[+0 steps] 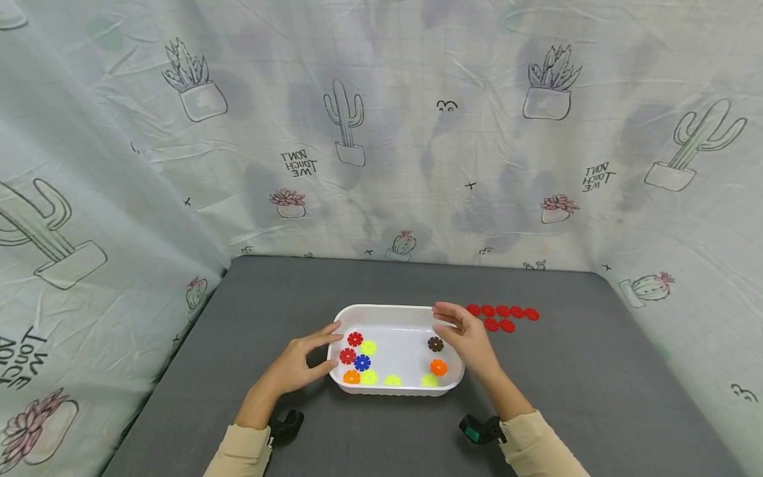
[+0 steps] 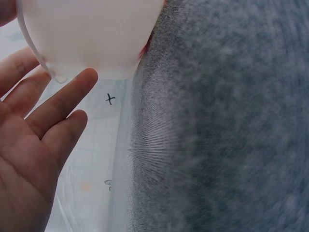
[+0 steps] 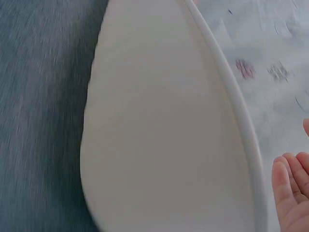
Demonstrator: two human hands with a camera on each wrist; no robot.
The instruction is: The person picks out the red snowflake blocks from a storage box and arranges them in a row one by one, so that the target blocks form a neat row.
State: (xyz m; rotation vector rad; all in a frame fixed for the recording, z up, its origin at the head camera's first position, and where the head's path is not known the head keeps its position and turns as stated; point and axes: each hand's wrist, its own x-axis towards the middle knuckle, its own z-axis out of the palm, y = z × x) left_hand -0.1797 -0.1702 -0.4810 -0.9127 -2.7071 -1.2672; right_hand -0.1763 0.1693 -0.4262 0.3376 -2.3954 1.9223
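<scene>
A white oblong tray [image 1: 393,389] stands on the grey table. Small notched plastic discs lie inside: red [image 1: 355,339], yellow [image 1: 368,347], blue [image 1: 361,362] and orange [image 1: 352,377] at the left, brown [image 1: 436,344], orange [image 1: 438,368] and yellow [image 1: 430,380] at the right. My left hand [image 1: 296,363] is at the tray's left end, thumb and fingers spread along the rim; the left wrist view shows its fingers [image 2: 72,99] extended beside the tray wall. Over the right end hovers my right hand [image 1: 471,338], thumb and fingers apart, nothing visible between them.
Several red discs [image 1: 503,311] lie in two rows on the table, right of the tray beyond my right hand. A printed cloth [image 1: 393,132] hangs behind the table and along both sides. The table's far edge [image 1: 417,264] meets it.
</scene>
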